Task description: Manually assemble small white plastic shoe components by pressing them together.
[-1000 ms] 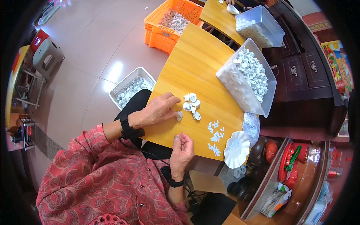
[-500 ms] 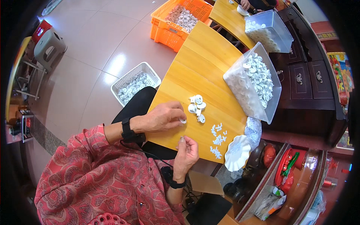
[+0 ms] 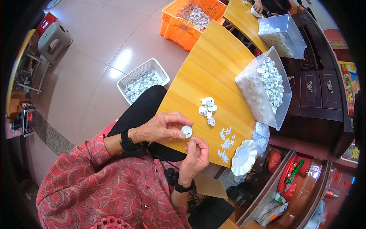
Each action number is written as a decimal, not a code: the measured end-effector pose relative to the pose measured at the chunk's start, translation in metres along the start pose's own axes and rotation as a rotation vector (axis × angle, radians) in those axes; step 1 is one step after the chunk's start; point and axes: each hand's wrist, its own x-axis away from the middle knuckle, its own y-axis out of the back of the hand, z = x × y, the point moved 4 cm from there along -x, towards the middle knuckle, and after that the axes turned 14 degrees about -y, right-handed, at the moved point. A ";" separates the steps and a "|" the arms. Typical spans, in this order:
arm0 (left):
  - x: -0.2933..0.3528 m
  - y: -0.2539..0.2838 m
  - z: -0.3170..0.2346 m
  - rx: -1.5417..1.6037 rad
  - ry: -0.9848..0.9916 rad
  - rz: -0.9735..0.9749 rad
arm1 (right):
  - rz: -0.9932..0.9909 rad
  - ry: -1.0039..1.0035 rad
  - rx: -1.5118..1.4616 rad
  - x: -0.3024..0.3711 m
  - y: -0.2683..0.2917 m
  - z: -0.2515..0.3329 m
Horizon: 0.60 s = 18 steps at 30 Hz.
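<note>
Left hand [image 3: 162, 128] pinches a white disc [image 3: 187, 131], right hand [image 3: 196, 156] just beside it.
Disc over the table's [image 3: 206, 68] near side, left of the small pieces [image 3: 227, 144]; whether the right hand's bunched fingers grip anything, I cannot tell.

Shiny pale floor [image 3: 95, 49], bright with glare [image 3: 122, 57]
I see a grey stool [image 3: 46, 34] at left, a dark drawer cabinet [image 3: 318, 116] at right, and a speckled strip [image 3: 53, 132] across the floor.
</note>
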 end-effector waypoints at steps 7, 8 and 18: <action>0.008 0.003 0.009 0.256 0.065 -0.075 | -0.022 0.056 0.154 0.001 -0.005 -0.002; 0.008 0.002 0.009 0.286 0.075 -0.082 | -0.026 0.069 0.199 0.002 -0.005 -0.001; 0.012 0.002 0.009 0.242 0.069 -0.061 | -0.088 0.230 0.369 0.006 -0.014 0.013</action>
